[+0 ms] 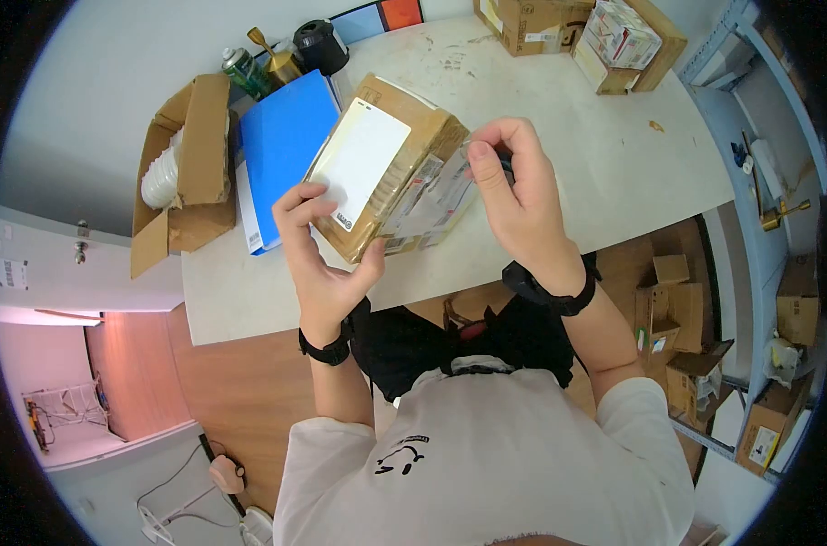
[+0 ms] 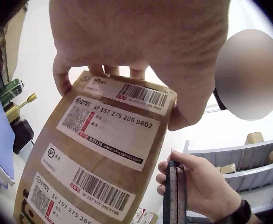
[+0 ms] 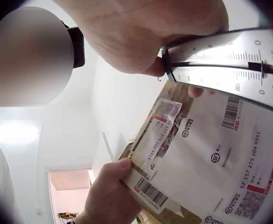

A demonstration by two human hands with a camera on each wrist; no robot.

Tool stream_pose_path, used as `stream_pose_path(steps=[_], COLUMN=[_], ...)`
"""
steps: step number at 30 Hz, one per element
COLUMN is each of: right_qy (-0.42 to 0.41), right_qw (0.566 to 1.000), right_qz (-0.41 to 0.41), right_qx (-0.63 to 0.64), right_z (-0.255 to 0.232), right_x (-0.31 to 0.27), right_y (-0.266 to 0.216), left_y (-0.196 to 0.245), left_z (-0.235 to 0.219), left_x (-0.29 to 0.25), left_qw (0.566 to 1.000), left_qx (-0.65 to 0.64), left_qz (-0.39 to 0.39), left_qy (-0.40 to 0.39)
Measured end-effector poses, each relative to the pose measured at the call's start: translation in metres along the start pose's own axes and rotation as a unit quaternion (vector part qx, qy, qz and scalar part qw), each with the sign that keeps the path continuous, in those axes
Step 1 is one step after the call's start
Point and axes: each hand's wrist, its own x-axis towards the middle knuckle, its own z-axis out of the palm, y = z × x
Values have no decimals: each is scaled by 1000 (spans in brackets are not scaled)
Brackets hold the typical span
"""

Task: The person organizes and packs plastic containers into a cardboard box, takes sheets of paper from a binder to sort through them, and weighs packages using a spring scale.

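A taped cardboard box (image 1: 429,136) with white shipping labels is tilted up over the table. My left hand (image 1: 327,264) grips its near left end, thumb on one side and fingers on the other. Several labels (image 2: 115,130) with barcodes show in the left wrist view. At the box's right side, my right hand (image 1: 527,196) holds a flat spring scale (image 3: 220,60), marked N and gf. Its dark edges and narrow body (image 2: 176,196) also show in the left wrist view. A small metal hook (image 3: 159,78) pokes out of the scale's end, close by the box.
On the white table (image 1: 604,164), a blue binder (image 1: 286,136) lies left of the box. Farther left stands an open carton (image 1: 204,146), with a green can (image 1: 247,73) and a brass object (image 1: 283,65) behind. Cartons (image 1: 541,27) sit at the back right, beside a shelf rack (image 1: 750,100).
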Motion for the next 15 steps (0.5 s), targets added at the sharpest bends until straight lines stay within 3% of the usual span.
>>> stream_pose_path(steps=[9,11,15], right_qy=[-2,11,-6], right_qw=[998,995,993], right_qz=[4,-61,-66], right_qx=[-56,-78,-92], right_z=[-10,-13,-18], right_x=[9,15,19], right_y=[-8,-8,-13], left_y=[9,10,11], left_z=[-4,-5,-7], left_x=[0,-1,-3], left_qw=[998,998,997], left_qx=[44,41,47], left_qz=[10,10,3], left_qy=[-38,-46,-54])
